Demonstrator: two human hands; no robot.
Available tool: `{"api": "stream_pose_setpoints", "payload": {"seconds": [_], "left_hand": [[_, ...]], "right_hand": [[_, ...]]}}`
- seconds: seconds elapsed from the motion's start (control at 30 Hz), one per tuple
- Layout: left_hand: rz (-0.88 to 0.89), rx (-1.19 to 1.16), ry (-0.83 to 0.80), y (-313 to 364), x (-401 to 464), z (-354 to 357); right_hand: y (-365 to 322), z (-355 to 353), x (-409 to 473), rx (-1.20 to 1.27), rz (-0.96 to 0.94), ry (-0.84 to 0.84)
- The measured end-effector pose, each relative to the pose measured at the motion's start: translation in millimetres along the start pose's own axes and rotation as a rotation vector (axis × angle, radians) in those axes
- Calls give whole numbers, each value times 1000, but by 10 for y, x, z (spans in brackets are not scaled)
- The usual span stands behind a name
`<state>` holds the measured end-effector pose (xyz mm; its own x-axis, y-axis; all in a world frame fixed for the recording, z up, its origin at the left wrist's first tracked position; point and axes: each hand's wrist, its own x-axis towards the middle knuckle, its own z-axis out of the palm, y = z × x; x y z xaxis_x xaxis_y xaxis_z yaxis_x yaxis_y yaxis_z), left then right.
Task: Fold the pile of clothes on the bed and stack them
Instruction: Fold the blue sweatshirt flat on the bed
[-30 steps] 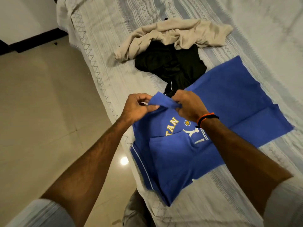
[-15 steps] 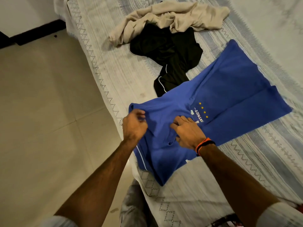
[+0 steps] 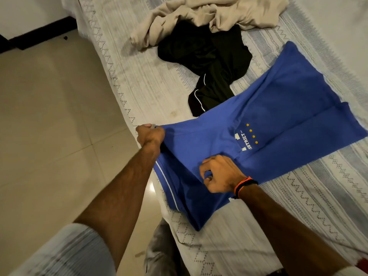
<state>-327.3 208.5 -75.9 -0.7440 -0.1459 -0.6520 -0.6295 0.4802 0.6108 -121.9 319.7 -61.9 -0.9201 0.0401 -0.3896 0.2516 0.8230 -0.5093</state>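
A blue T-shirt (image 3: 278, 116) with white lettering and yellow stars lies partly folded across the bed's near edge. My left hand (image 3: 150, 135) grips its upper left corner at the bed edge, fingers curled round the cloth. My right hand (image 3: 219, 174), with an orange and black wristband, rests on the shirt's lower middle and pinches a fold between thumb and fingers. Behind the shirt lies a crumpled black garment (image 3: 209, 60) with a white stripe, and a beige garment (image 3: 209, 14) is bunched above it.
The bed (image 3: 139, 82) has a white and grey patterned cover. A tiled floor (image 3: 49, 126) lies to the left, with a dark skirting board by the wall. My grey trouser leg (image 3: 161, 253) stands against the bed edge.
The shirt's top part has been folded down, hiding the yellow lettering. My left hand has moved out to the left corner and my right hand has shifted lower on the shirt.
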Motion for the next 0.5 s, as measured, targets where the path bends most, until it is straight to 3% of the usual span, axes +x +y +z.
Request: {"api": "stream_pose_setpoints", "payload": {"seconds": [0.17,0.4,0.5], "left_hand": [[-13,-60,-7,-179,-16,-80],[148,10,-1,-224,-46,-115],[221,47,-16,-204,-123,-110]], "right_hand": [[37,-5,-58,62,39,-82],[61,41,-81,192,149,-137],[28,-21,-17,253,214,71]]}}
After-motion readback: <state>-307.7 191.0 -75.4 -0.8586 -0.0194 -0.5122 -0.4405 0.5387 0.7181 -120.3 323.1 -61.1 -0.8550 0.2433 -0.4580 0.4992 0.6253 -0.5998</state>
